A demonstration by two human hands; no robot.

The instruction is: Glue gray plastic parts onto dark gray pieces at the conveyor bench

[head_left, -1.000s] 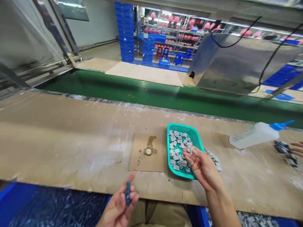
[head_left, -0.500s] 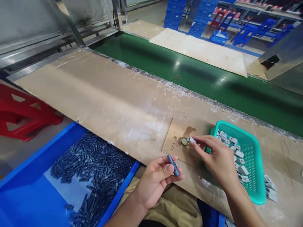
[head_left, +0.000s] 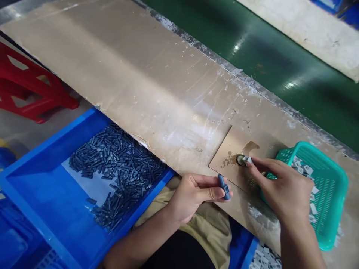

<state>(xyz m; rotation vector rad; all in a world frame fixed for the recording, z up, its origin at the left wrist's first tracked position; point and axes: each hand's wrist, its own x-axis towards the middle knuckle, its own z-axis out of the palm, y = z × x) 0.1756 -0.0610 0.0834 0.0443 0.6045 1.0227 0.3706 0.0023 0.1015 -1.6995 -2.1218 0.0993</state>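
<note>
My left hand [head_left: 196, 194] pinches a small dark blue plastic piece [head_left: 223, 186] between thumb and fingers, just off the bench's front edge. My right hand [head_left: 283, 186] holds a small grey-white square piece [head_left: 248, 159] at its fingertips and presses it against a small round cap of glue [head_left: 240, 160] on a brown card pad [head_left: 238, 149]. Behind that hand sits a teal mesh basket [head_left: 333, 175] holding several more grey square pieces [head_left: 304, 170].
A blue bin [head_left: 50, 194] at my lower left holds a heap of dark blue pieces [head_left: 117, 164]. A red plastic stool [head_left: 30, 86] stands beyond it. The worn brown bench [head_left: 140, 74] runs diagonally, with a green conveyor belt [head_left: 280, 63] behind it.
My view has swung down and left, bringing the blue bin into sight. My right hand left the basket with a grey piece and brought it to the glue cap. My left hand rose to the bench edge.
</note>
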